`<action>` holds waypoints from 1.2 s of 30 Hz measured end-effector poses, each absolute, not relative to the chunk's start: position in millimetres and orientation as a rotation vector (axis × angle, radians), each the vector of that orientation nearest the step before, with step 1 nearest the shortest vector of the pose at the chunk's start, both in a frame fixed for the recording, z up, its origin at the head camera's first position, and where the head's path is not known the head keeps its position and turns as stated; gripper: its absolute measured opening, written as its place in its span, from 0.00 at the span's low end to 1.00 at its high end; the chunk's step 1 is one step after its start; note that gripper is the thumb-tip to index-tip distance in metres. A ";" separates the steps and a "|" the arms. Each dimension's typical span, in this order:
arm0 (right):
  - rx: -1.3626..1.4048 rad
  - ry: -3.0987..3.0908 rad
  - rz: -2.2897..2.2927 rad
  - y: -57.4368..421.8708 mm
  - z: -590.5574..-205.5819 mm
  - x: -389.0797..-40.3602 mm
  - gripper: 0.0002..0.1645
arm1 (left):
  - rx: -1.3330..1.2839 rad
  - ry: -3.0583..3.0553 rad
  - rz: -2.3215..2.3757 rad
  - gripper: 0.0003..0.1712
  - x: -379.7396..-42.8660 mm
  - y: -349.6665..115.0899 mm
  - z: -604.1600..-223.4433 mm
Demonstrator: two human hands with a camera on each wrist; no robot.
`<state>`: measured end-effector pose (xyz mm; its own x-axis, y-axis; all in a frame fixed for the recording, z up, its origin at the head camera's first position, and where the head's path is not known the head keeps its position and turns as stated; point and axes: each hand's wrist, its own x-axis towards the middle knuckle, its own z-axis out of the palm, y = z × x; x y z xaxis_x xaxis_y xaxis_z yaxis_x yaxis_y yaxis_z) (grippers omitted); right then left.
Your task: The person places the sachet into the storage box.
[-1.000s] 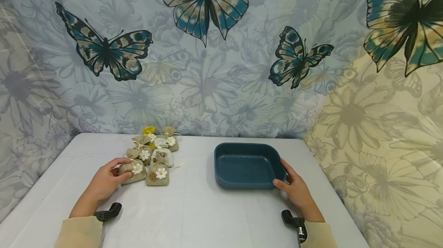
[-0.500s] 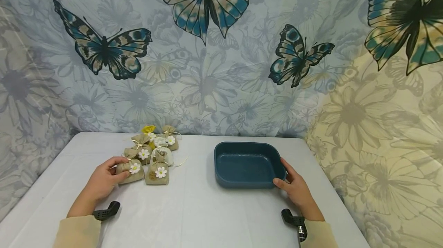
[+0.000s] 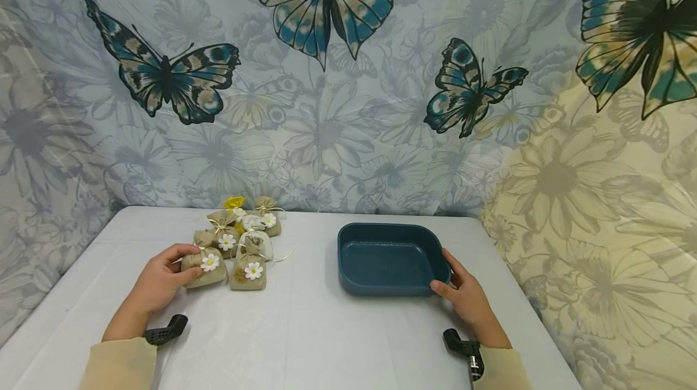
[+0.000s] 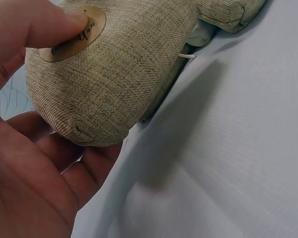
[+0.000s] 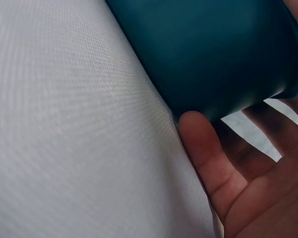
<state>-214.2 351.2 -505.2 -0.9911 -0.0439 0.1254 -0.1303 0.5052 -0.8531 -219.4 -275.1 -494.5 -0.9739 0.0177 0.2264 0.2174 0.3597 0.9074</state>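
Observation:
My left hand (image 3: 155, 281) pinches a small burlap drawstring sachet (image 3: 202, 279) with a white daisy on its front. In the left wrist view the thumb presses an oval paper label on the sachet (image 4: 114, 79), and fingers curl beneath its lower corner. A shadow falls on the white cloth beside it. To the right, my right hand (image 3: 471, 305) grips the right end of a dark blue rectangular dish (image 3: 381, 289). The right wrist view has the thumb at the lower corner of the dish (image 5: 213, 54), with the other fingers behind.
Several sachets cluster beyond the left hand: a burlap one (image 3: 247, 281) with a daisy, a white one (image 3: 265, 245), and a yellow one (image 3: 234, 202) at the back. The white-covered table (image 3: 305, 341) meets a butterfly-print backdrop (image 3: 327, 154).
My left hand has drawn the pinched sachet slightly left, away from the neighbouring burlap one. The right hand and the dish stay in place.

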 end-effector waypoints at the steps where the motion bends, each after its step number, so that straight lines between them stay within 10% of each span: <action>1: 0.150 -2.645 1.521 351.1 -505.0 -214.3 0.51 | -0.217 -2.435 -1.666 0.21 -219.4 -275.0 -494.4; 36: 0.107 -2.670 1.472 353.1 -502.9 -216.7 0.52 | -0.481 -2.157 -1.817 0.22 -206.3 -262.6 -446.0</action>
<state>-216.7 353.1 -502.9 -0.9934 -0.0179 0.1130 -0.1051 0.5330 -0.8396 -206.3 -262.6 -446.0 -0.9055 0.0725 0.4182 0.4244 0.1533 0.8924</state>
